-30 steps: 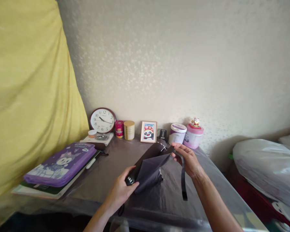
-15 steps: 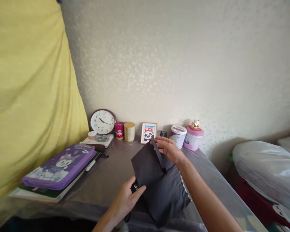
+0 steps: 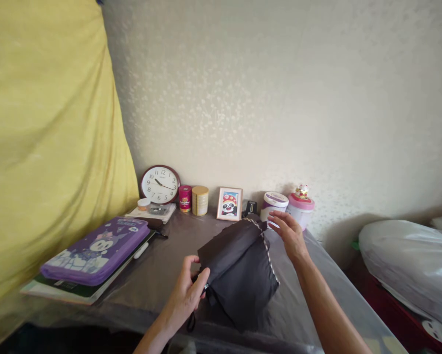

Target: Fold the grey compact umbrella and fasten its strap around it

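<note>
A folded black umbrella [image 3: 239, 268] with a striped hem lies on the grey-covered table [image 3: 162, 260], its canopy bunched loosely. My left hand [image 3: 186, 295] is closed round the handle end at the umbrella's near left. My right hand [image 3: 289, 233] hovers just right of the umbrella's far tip, fingers spread and holding nothing. A thin wrist loop hangs below my left hand.
Along the wall stand a round clock [image 3: 160, 183], a red tin [image 3: 185, 197], a gold tin [image 3: 200, 199], a panda picture frame [image 3: 229, 203] and two lidded tubs [image 3: 274, 204]. A purple case [image 3: 95, 250] lies on books at left. Yellow fabric [image 3: 47, 137] hangs left; white bedding [image 3: 408, 265] right.
The right hand drew the umbrella's strap over the canopy and released it. The canopy is now gathered tighter around the shaft. The left hand kept hold of the handle.
</note>
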